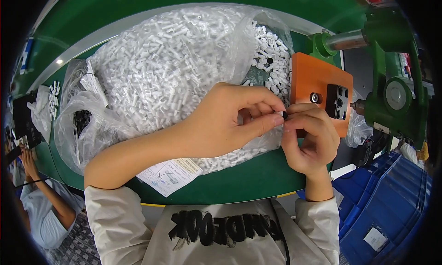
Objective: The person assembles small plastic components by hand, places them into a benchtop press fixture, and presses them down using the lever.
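My left hand (230, 118) and my right hand (314, 138) meet in front of the orange block. Between the fingertips of my left hand is a small white plastic piece (279, 113), mostly covered by the fingers. A small black cap (285, 114) sits at its right end, pinched by my right hand. Whether the two are fully joined I cannot tell. Under and behind my left forearm lies a big clear plastic bag (161, 67) full of small white tubular pieces. More loose white pieces (277, 76) show at its open right side, a few dark ones among them.
An orange block (306, 76) with a black fixture (337, 101) stands right of the bag, beside a green press (391, 95). A printed paper slip (170, 176) lies on the green table (221, 187). Blue crates (382, 205) are at lower right. Another person's arm (46, 191) is at left.
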